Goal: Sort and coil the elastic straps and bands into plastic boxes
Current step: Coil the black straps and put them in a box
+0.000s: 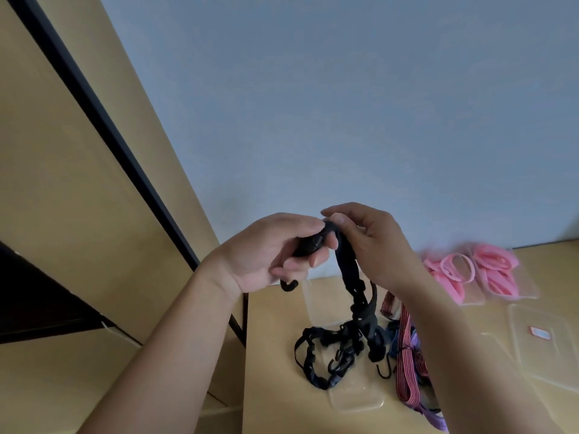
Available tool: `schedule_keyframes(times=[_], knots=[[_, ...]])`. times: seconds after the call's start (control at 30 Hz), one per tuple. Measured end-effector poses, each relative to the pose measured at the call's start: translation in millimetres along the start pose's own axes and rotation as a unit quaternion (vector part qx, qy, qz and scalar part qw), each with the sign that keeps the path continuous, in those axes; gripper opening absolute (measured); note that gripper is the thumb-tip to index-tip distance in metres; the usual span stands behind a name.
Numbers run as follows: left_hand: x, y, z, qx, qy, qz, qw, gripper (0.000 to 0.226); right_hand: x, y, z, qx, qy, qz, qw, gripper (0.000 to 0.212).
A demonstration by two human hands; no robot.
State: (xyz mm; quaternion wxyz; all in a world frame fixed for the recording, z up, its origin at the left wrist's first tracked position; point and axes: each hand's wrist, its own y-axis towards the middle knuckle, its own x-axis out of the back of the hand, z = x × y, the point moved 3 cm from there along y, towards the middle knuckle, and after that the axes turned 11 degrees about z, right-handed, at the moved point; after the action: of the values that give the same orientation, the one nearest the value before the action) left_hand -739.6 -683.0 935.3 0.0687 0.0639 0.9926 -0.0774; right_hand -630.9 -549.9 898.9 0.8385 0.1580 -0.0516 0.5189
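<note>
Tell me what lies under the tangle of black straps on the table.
A clear plastic box, apparently; only its near and far ends show past the black straps. Its middle is covered, so any contents are hidden.

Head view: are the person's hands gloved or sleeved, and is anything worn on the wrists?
No gloves: the left hand and right hand are bare. The left forearm and right forearm are bare, no sleeve edge in view down to the frame's bottom. No watch or bracelet shows on either wrist. Rings: too blurred to tell.
</note>
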Motion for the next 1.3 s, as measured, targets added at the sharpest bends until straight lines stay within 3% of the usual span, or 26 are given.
schedule_keyframes(times=[0.1, 0.2, 0.53, 0.77, 0.93, 1.1, 1.3], knots=[[-7, 10, -14, -0.032, -0.023, -0.020, 0.999, 0.030, 0, -3, 11, 0.025, 0.073, -0.051, 0.996, 0.031], [-12, 16, -25, -0.054, -0.005, -0.044, 0.998, 0.024, -3, -7, 25, 0.064, 0.165, -0.009, 0.984, 0.048], [-25, 13, -51, -0.080, 0.072, -0.052, 0.993, 0.030, 10, -17, 46, 0.092, 0.080, -0.020, 0.992, 0.051], [-38, 15, -61, -0.087, 0.011, -0.056, 0.995, 0.030, 6, -27, 51, 0.079, 0.174, -0.031, 0.981, 0.043], [-40, 15, -60, -0.091, 0.005, -0.103, 0.991, 0.033, 7, -31, 53, 0.054, 0.066, -0.048, 0.995, 0.053], [-37, 9, -53, -0.070, 0.030, -0.155, 0.985, 0.032, 0, -37, 46, -0.023, 0.126, 0.016, 0.992, 0.042], [-31, 6, -46, -0.079, 0.011, -0.239, 0.968, 0.027, -8, -43, 38, -0.082, 0.178, 0.096, 0.976, 0.010]])
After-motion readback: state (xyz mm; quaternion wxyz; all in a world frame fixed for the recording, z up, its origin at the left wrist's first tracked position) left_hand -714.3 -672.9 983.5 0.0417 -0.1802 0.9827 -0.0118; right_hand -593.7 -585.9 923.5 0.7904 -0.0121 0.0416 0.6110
